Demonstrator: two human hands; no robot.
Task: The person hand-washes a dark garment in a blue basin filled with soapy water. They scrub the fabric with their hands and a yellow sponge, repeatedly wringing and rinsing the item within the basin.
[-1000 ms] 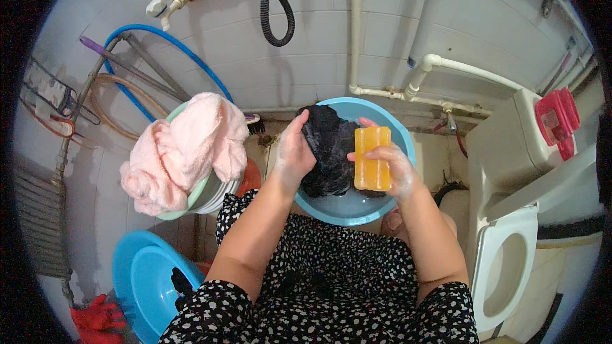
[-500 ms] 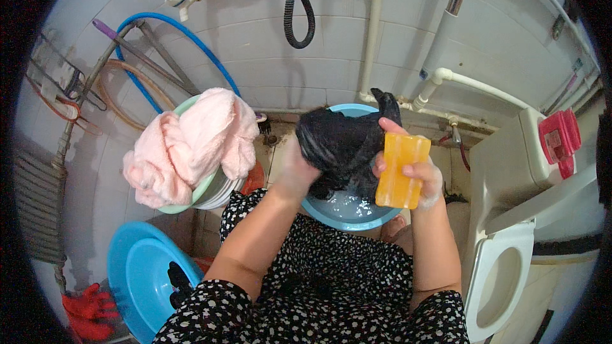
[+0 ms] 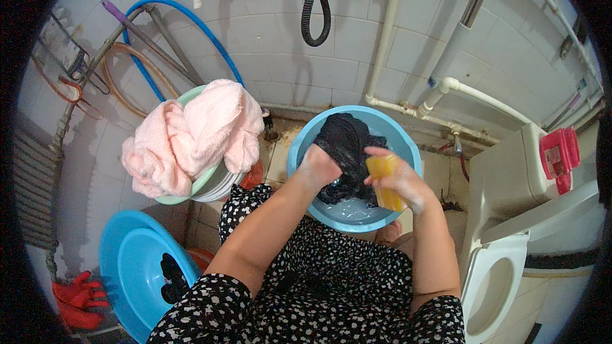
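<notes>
A wet black cloth garment (image 3: pixel 347 143) lies bunched in the light blue basin (image 3: pixel 408 143), which holds some whitish water. My left hand (image 3: pixel 320 167) is closed on the cloth's left side, its fingertips hidden in the folds. In my right hand (image 3: pixel 403 181) is a yellow bar of soap (image 3: pixel 384 167), gripped between thumb and fingers over the basin's right side. The soap is beside the cloth; whether they touch I cannot tell. Suds whiten my right wrist.
To the left, a pink towel-like cloth (image 3: pixel 213 121) fills a pale green basin (image 3: pixel 175 199). Below it a tilted blue basin (image 3: pixel 127 261) holds a black item (image 3: pixel 172 278), near red gloves (image 3: pixel 80 299). A toilet (image 3: pixel 494 286) stands at right; pipes (image 3: pixel 386 32) run along the wall.
Both hands have lowered with the black cloth, from above the basin down into it. The soap has moved down with my right hand and tilted. The view has shifted slightly.
</notes>
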